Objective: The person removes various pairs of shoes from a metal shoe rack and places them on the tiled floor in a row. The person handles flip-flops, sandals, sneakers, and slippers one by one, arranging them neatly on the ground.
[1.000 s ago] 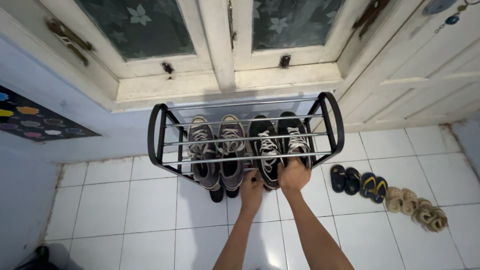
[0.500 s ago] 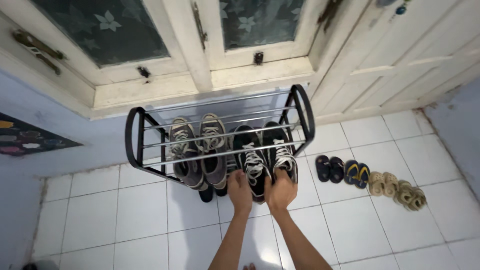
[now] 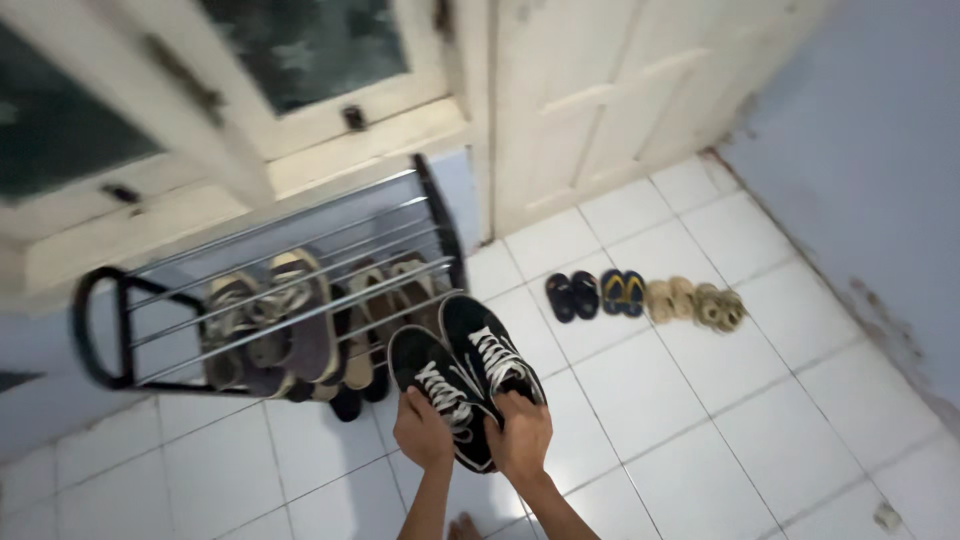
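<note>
While your hands grip them, two black sneakers hang above the floor.
Your left hand (image 3: 423,432) clasps the left black sneaker (image 3: 436,388), your right hand (image 3: 521,436) the right black sneaker (image 3: 489,355); shoe rack (image 3: 270,290) at ten o'clock.

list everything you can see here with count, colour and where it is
black sneakers: 2, black with white laces, held above the floor in front of the rack
shoe rack: 1, black frame with silver bars, under the window
grey sneakers: 2, grey, on the rack
small sandals: a row of about 6, dark to tan, on the floor by the door
door: 1, cream, right of the rack
floor tiles: white
left hand: 1, gripping the left sneaker
right hand: 1, gripping the right sneaker
</note>
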